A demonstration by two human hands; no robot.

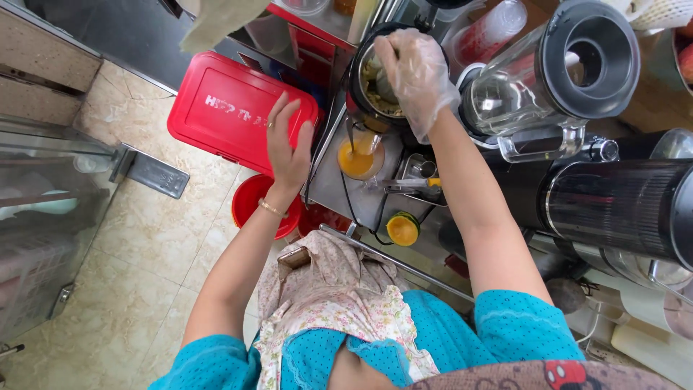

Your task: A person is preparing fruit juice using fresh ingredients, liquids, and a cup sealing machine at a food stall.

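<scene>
- The right hand (pixel 415 68), in a thin clear glove, reaches into the juicer bowl (pixel 375 76) at about 12 o'clock in the view; its fingers are bunched together among the wet pulp (pixel 377 90), but what they pinch, if anything, is hidden.
- The left hand (pixel 287 144) is bare, fingers spread and empty, hovering at 10 o'clock over the gap beside the red bin (pixel 231 108).
- The pulp looks soft, soggy and slippery, likely to crumble and drip; I judge it best scooped in a cupped, gloved palm rather than pinched.
- The bowl looks rigid and slick with juice; its dark rim seems the surest place to steady it.
- Just below the bowl, at 6 o'clock from it, a cup of orange juice (pixel 359 155) stands on the steel counter (pixel 332 188); it looks light and easy to tip.
- A clear blender jug (pixel 538 87) lies at 2 o'clock, near the right forearm.
- A halved orange (pixel 402 229) rests at the counter's near edge.
</scene>
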